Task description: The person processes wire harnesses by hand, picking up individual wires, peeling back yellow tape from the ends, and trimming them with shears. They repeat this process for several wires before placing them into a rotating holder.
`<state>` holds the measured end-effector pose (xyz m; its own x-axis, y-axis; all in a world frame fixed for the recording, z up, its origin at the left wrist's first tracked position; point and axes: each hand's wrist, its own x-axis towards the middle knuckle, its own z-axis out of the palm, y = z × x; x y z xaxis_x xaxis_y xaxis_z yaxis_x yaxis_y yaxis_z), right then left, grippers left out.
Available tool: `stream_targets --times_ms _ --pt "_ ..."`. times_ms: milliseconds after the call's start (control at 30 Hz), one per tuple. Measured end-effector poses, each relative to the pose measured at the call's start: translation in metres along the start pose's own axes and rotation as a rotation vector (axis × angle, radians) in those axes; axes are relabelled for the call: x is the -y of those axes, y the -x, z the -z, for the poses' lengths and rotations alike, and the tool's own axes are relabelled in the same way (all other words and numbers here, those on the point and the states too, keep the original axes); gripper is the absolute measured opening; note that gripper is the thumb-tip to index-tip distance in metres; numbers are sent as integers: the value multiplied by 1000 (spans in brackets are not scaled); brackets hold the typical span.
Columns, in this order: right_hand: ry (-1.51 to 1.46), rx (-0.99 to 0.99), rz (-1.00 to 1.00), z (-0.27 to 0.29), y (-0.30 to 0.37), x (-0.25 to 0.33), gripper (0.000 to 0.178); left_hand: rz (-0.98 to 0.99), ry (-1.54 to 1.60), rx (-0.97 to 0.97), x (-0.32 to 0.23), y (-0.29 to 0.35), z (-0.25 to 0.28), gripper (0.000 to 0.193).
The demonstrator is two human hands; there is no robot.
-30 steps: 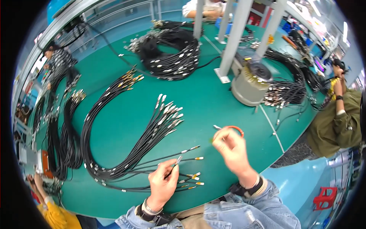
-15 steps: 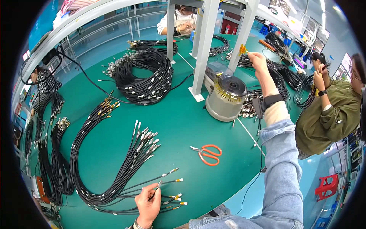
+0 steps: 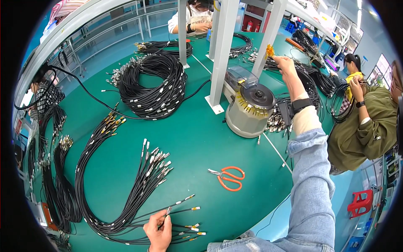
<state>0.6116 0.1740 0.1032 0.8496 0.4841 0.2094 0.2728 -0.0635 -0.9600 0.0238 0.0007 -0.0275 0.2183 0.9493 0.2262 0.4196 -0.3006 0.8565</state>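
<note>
Pinching a cable [image 3: 169, 210] narrowly near its tip with the left hand [image 3: 158, 231], over the table's [image 3: 197, 134] near side. Reaching out with the right hand [image 3: 286, 69] to orange strips [image 3: 270, 50] on a post [image 3: 272, 28]; cannot tell if gripping any. Moved there from over the snips [image 3: 219, 173] within the last second, leaving the cable to the left hand alone. Looks black, slim, pale-tipped, beside a curved bundle [image 3: 80, 176].
</note>
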Motion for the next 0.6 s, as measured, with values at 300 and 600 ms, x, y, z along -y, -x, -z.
stream_targets --times_ms 300,600 --pt "-38 156 190 48 63 11 17 -112 9 54 -14 7 5 18" --pt "85 15 271 40 6 -4 15 -149 35 44 -19 10 6 18"
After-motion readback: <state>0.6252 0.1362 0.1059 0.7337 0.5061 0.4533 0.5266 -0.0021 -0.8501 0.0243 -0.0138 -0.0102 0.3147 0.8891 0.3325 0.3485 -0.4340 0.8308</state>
